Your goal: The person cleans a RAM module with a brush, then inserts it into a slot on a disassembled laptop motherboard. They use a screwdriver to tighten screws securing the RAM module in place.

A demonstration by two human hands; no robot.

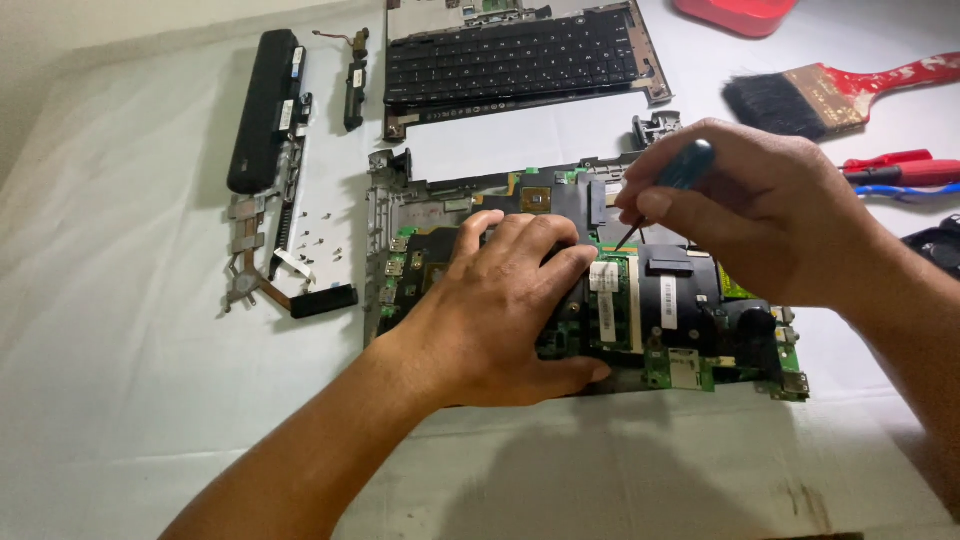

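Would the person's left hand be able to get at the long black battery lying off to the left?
Probably yes. The left hand lies flat on the circuit board, holding nothing, and only bare white cloth and small loose parts lie between it and the battery.

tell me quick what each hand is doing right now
Left hand: open, pressed flat on the laptop motherboard.
Right hand: closed around a blue-handled screwdriver, tip on the board.
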